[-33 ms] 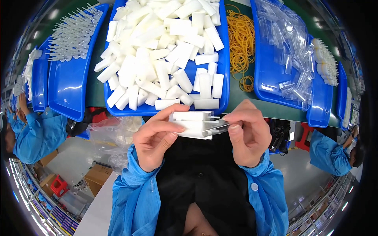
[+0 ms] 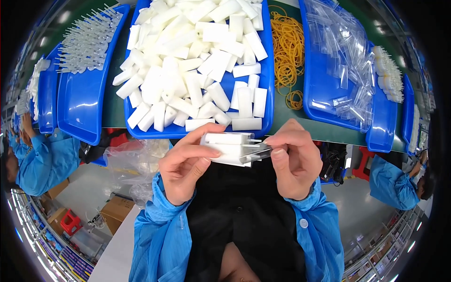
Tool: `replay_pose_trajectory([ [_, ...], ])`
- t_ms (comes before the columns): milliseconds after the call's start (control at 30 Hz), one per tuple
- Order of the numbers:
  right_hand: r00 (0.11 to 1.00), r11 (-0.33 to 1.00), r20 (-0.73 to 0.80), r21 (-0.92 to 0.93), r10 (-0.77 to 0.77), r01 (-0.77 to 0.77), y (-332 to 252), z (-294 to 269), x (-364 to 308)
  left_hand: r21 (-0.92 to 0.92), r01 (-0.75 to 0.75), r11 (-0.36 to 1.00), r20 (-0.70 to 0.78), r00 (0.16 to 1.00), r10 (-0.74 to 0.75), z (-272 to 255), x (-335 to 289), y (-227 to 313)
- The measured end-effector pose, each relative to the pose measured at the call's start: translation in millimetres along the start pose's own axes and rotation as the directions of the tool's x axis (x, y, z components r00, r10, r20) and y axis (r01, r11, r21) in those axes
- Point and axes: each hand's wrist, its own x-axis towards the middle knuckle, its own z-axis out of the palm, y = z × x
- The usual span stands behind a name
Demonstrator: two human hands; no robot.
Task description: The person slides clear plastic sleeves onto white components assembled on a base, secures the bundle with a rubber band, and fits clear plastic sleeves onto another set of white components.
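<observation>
My left hand [image 2: 182, 165] is closed around a small bundle of white foam pieces [image 2: 226, 154], its fingers on top and its thumb at the near side. Clear plastic wraps part of this bundle, and thin pale rods stick out of its right end. My right hand [image 2: 297, 162] pinches a clear plastic sleeve [image 2: 256, 156] between thumb and fingers. That sleeve lies slanted against the bundle's right end; whether it goes around the foam or only overlaps it, I cannot tell. Just beyond my hands, a blue tray [image 2: 268, 105] holds a heap of white foam blocks [image 2: 192, 84].
Yellow rubber bands [image 2: 287, 51] lie on the green table right of the foam tray. Farther right, another blue tray [image 2: 322, 105] carries clear plastic sleeves [image 2: 345, 66]. At left, thin white rods [image 2: 87, 44] fill part of a blue tray [image 2: 80, 110]. Co-workers in blue sit both sides.
My right hand has shifted very slightly left, taking the clear plastic sleeve a little farther over the foam bundle's end. The left hand stays in place.
</observation>
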Motion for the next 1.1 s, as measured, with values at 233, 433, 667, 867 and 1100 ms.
replay_pose_trajectory([
  [233, 1.000, 0.995, 0.013, 0.099, 0.008, -0.009, 2, 10, -2, 0.173, -0.097, 0.980, 0.045, 0.995, 0.090, 5, 3, 4],
  [433, 0.996, 0.988, 0.087, 0.155, 0.001, -0.015, 1, 15, -4, 0.241, -0.126, 0.962, -0.061, 0.988, 0.145, 8, 1, 2],
  [667, 0.994, 0.958, 0.103, 0.281, 0.027, -0.055, 3, 20, -5, 0.158, -0.090, 0.983, -0.139, 0.984, 0.113, 13, 1, 4],
  [867, 0.996, 0.957, 0.081, 0.285, 0.033, -0.055, 1, 26, -7, 0.132, -0.061, 0.989, -0.201, 0.976, 0.087, 14, 0, 7],
  [1100, 0.996, 0.909, -0.008, 0.408, 0.093, -0.082, 3, 36, -14, 0.346, -0.166, 0.923, -0.162, 0.959, 0.234, 13, 2, 6],
])
